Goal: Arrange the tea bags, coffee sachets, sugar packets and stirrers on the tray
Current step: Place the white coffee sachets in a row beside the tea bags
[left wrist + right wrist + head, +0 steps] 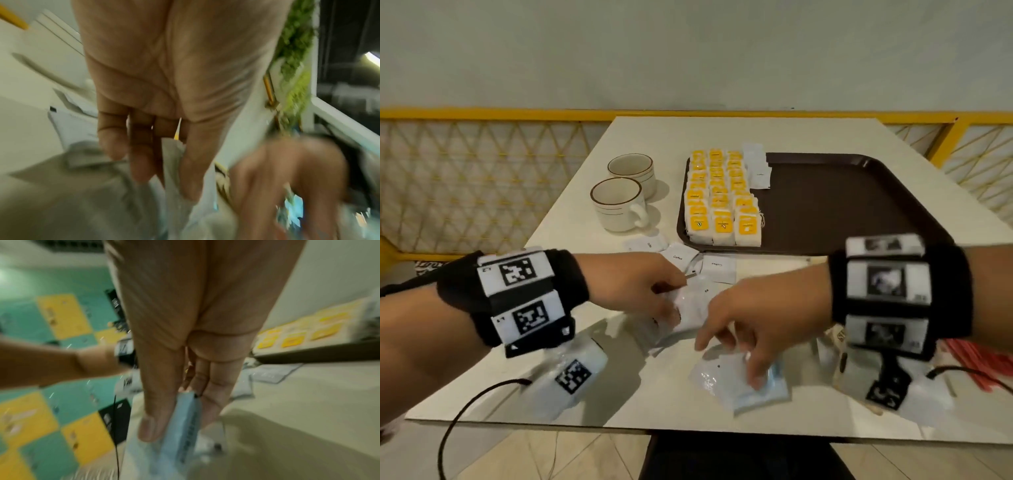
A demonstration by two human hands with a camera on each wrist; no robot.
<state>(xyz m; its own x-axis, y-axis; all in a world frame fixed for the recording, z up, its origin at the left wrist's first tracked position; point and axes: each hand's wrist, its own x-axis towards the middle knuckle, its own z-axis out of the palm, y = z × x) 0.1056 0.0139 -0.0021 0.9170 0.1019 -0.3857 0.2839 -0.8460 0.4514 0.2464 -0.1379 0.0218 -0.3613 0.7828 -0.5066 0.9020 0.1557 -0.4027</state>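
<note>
The dark brown tray [859,205] holds rows of yellow-labelled tea bags [722,198] along its left side and a few white sachets [756,168] at the back. White coffee sachets [681,257] lie on the table in front of the tray. My left hand [671,308] pinches a small stack of white sachets [172,162] between thumb and fingers, just above the table. My right hand [739,363] pinches pale blue packets [180,418] between thumb [152,418] and fingers, low over the table near its front edge. Red stirrers [979,363] lie at the far right.
Two cream cups [623,192] stand left of the tray. More packets [835,359] lie under my right wrist. The right part of the tray is bare. A yellow railing [482,114] runs behind the table [654,137].
</note>
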